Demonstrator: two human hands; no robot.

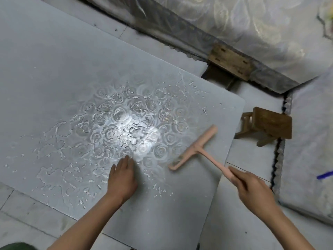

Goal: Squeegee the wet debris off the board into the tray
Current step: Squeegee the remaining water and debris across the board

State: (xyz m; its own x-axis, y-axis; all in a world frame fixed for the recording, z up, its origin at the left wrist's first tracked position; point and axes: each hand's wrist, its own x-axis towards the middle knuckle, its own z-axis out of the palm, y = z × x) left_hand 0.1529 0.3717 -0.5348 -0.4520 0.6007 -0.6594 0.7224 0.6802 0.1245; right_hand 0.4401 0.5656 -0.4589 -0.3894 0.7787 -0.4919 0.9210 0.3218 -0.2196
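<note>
Right hand [252, 186] grips the handle of the pink plastic T-shaped squeegee [194, 147], blade resting near the right edge of the wet grey board [54, 87]. Left hand [122, 175] lies flat, fingers straight. No tray visible; a misdirected stroke could push debris onto the floor.

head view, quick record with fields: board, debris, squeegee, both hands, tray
board: grey, lying flat on tiled floor
wet debris: spread across board's middle, glare on it
squeegee: pink, blade over board's right part, contact unclear
left hand: flat on board at near edge of the wet patch
right hand: grips squeegee handle
tray: not in view
stool: small, wooden, beyond board's right edge
</note>
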